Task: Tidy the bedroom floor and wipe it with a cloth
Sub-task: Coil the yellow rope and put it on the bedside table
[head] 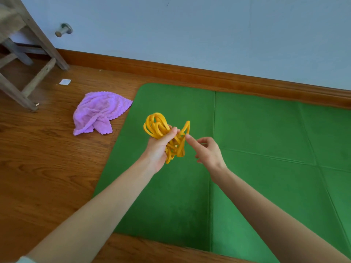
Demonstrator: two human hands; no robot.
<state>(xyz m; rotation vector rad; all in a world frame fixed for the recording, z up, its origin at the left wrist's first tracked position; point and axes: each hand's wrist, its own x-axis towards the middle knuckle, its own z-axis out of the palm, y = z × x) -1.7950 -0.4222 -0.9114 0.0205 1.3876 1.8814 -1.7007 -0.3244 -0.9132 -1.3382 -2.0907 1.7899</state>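
The fingers (171,132) of the left hand (158,150) are curled round the waist of a bundle of bright orange-yellow rubbery cord (167,136), gathered into many loose loops, and hold it in the air above the mat. Loops fan out past the grip on the far side, and more hang down on the near side of the palm. The right hand (207,151) is just to the right of the bundle; its forefinger is stretched out towards one loop that sticks up, touching it or very nearly, while the other fingers are loosely bent and grasp nothing.

The cord looks light, soft and springy, likely to uncoil if the grip loosens, so the sensible hold is round the middle where all the loops cross, with stray loops tucked in by the free hand.

Below both hands lies a green foam floor mat (256,168) with fold creases, filling the right and near part of the scene. On the brown wooden floor (47,168), to the left of the mat, sits a crumpled lilac fluffy cloth (98,112) with a scalloped edge. Further left stand the legs of a grey wooden stool (28,73), with a small white paper scrap (65,82) near them. A pale blue wall (190,31) runs along the far side.
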